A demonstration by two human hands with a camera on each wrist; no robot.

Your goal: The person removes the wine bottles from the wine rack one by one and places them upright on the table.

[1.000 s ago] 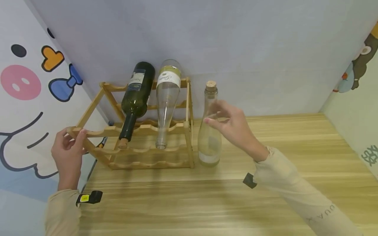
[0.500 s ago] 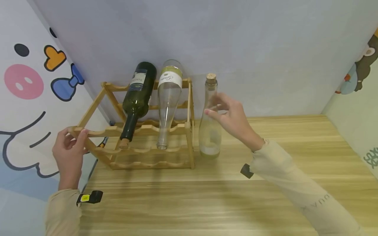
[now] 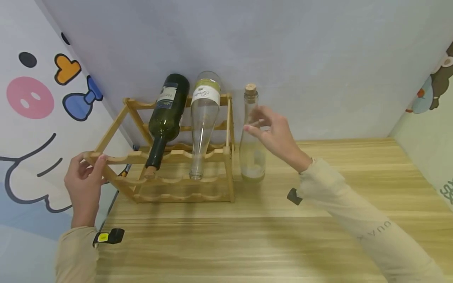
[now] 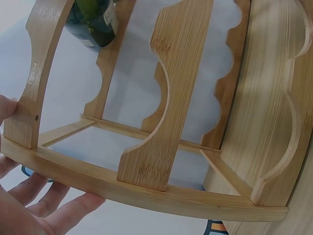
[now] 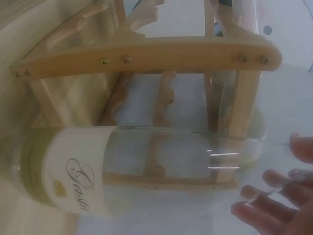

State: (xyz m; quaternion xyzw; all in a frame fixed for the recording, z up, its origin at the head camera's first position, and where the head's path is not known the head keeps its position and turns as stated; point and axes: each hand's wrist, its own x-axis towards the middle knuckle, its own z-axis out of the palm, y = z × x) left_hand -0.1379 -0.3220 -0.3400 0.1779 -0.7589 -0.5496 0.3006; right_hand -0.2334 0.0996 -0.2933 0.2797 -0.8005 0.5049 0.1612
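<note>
My left hand (image 3: 83, 184) grips the front left corner of a wooden wine rack (image 3: 212, 155), thumb on top. In the left wrist view its fingers (image 4: 80, 208) lie along the outer side of the frame. My right hand (image 3: 279, 137) holds a clear glass bottle (image 3: 253, 157) by its neck, thumb on one side and fingers on the other. This bottle is upright with a cork (image 3: 250, 89) in its mouth, just right of the rack. The right wrist view shows its white and yellow-green label (image 5: 78, 169).
On the rack's top level lie a dark green corked wine bottle (image 3: 164, 125) and a clear uncorked bottle (image 3: 203, 118), necks toward me. The rack stands on a wood-grain table (image 3: 212, 243). A grey wall (image 3: 318, 70) rises behind, and a cartoon-printed wall (image 3: 32, 137) stands left.
My right hand has moved the corked bottle back toward the wall, along the rack's right side. The left hand keeps its grip on the rack.
</note>
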